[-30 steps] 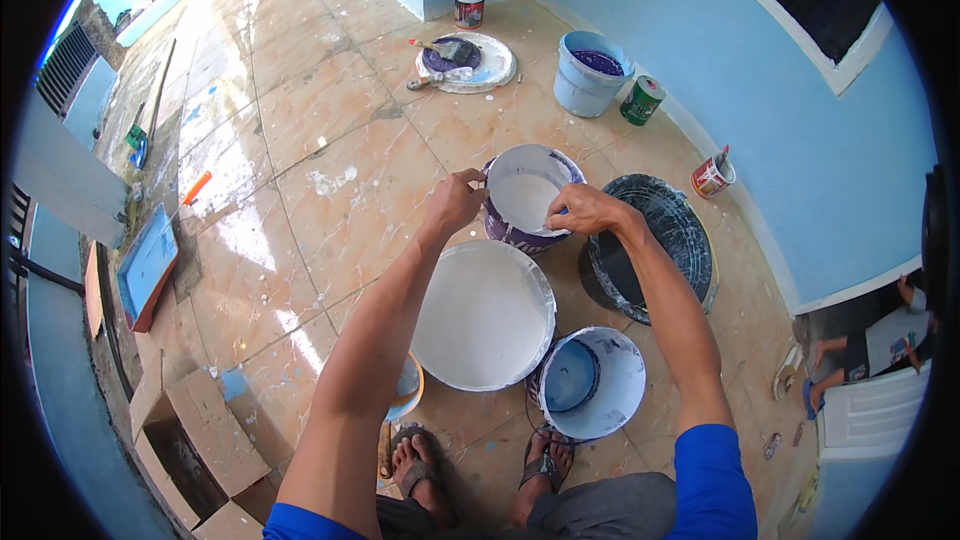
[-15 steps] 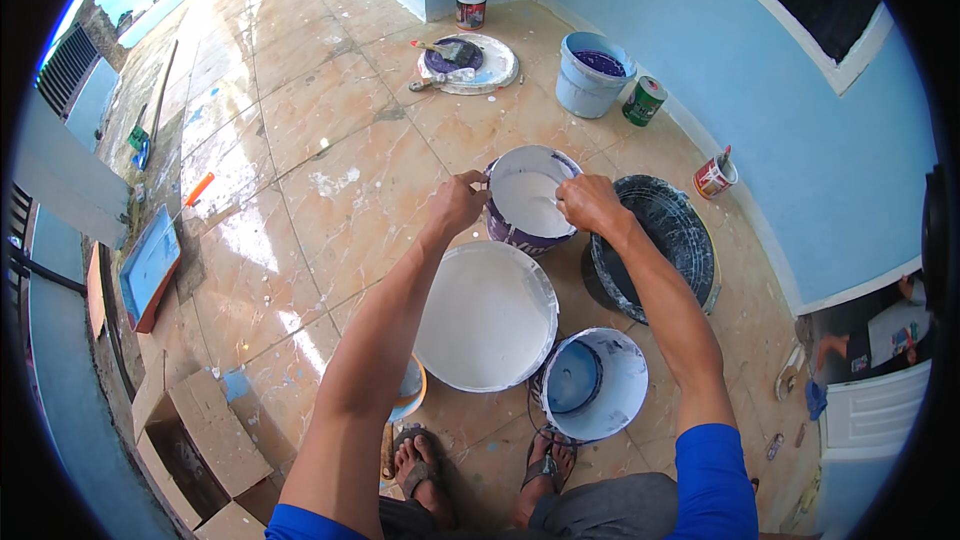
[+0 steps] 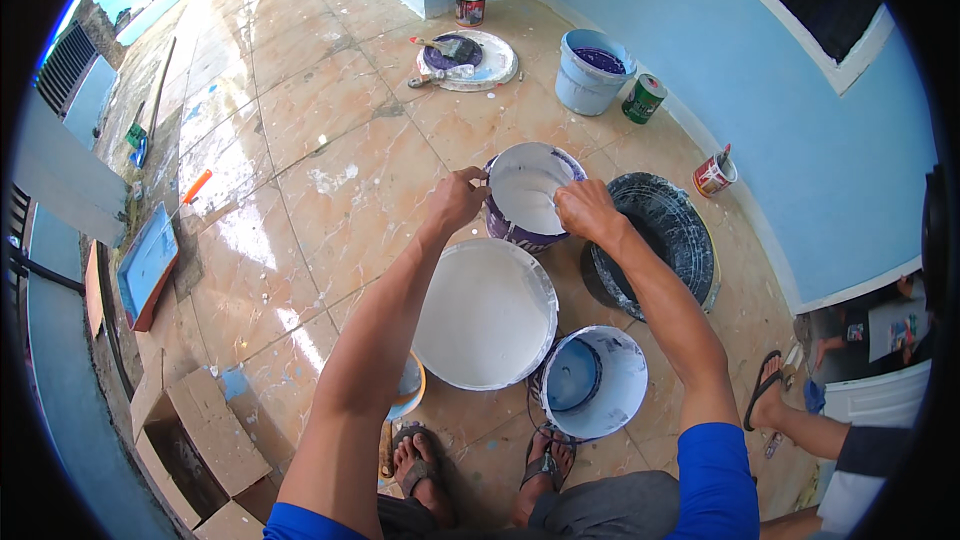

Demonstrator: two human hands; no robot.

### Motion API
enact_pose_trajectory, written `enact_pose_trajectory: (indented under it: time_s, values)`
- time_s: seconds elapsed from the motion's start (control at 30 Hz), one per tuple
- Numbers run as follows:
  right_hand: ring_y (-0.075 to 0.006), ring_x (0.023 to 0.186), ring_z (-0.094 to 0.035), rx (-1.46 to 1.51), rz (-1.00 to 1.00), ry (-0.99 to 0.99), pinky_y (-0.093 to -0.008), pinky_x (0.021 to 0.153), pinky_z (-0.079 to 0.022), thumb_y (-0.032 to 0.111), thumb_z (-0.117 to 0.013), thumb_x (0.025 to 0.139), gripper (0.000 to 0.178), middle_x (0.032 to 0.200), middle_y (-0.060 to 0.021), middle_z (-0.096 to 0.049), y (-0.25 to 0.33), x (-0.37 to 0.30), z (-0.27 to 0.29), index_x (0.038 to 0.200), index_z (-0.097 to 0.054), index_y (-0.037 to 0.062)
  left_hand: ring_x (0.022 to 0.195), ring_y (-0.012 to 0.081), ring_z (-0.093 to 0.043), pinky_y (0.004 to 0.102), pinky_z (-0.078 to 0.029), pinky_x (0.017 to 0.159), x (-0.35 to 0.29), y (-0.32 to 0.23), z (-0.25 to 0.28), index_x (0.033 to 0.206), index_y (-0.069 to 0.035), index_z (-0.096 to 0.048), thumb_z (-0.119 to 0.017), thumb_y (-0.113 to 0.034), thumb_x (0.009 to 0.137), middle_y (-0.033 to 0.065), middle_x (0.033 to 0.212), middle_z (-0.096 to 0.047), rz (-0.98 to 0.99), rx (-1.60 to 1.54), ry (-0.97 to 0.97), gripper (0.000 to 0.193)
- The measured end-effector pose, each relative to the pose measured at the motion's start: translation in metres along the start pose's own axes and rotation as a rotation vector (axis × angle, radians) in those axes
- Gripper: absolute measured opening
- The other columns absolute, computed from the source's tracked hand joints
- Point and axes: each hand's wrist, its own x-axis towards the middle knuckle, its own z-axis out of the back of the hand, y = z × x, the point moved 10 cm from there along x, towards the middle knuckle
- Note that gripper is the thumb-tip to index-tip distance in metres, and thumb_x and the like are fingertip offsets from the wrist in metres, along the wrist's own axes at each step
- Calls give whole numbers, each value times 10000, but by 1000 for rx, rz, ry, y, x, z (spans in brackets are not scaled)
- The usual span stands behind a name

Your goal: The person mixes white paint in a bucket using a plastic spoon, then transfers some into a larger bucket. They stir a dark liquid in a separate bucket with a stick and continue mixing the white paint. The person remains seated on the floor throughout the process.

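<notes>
A purple-sided bucket [image 3: 520, 232] holds white paint in front of me. My left hand [image 3: 458, 197] pinches its rim on the left side. Over the right side of the rim is my right hand [image 3: 590, 210], fingers closed; what they hold dips toward the paint and is too pale and covered to make out. Nearer to me stands a wide tub of white paint [image 3: 485, 315]. A black tub [image 3: 688, 240] with paint smears sits under my right forearm. Beside the wide tub, a white bucket [image 3: 622, 390] has some blue in its bottom.
A light-blue bucket [image 3: 585, 88], a green can [image 3: 644, 99] and a red can [image 3: 714, 174] line the right wall. Brushes lie on a white lid [image 3: 490, 65]. To the left are a paint tray [image 3: 150, 260] and a cardboard box [image 3: 215, 430]. Another person's leg [image 3: 805, 427] is at right.
Another person's leg and sandalled foot have come into view at the lower right. My right hand has shifted slightly at the bucket's rim; my left hand keeps its hold.
</notes>
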Motion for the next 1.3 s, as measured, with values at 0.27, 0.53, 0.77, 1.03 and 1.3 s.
enact_pose_trajectory:
  time_s: [0.27,0.53,0.77,1.03,1.3]
  values:
    - [-360,735,-692,382,27,300,-432,685,-533,191,-614,783,228,781,-241,-689,7,3,-13,805,-726,-7,931,326,-709,414,-533,833,0,2,1,1188,-121,-694,-688,-274,864,192,994,-736,0,-13,-1,359]
    - [-186,730,-678,860,-5,231,-339,705,-512,241,-647,843,270,771,-196,-704,-4,0,-3,911,-757,3,878,333,-715,428,-540,790,0,-1,1,1178,-105,-698,-698,-255,838,191,917,-737,-46,-26,-35,371]
    - [-332,794,-694,501,-114,98,-415,761,-533,261,-674,852,218,843,-189,-721,-12,3,30,947,-782,96,849,306,-721,417,-538,769,1,5,0,1177,-105,-698,-696,-250,843,172,891,-742,-34,-41,-24,365]
    - [-382,818,-694,85,-113,-47,-495,725,-539,224,-660,838,186,808,-208,-697,-13,0,6,820,-744,60,828,310,-720,411,-539,764,1,-2,0,1177,-103,-699,-696,-244,843,173,877,-741,-49,-35,-33,362]
    - [-401,855,-692,356,-163,249,-454,750,-534,206,-626,815,220,851,-241,-702,-15,-13,-5,830,-739,18,839,326,-716,425,-538,770,1,3,1,1165,-97,-702,-701,-238,831,191,891,-735,-46,-44,-36,362]
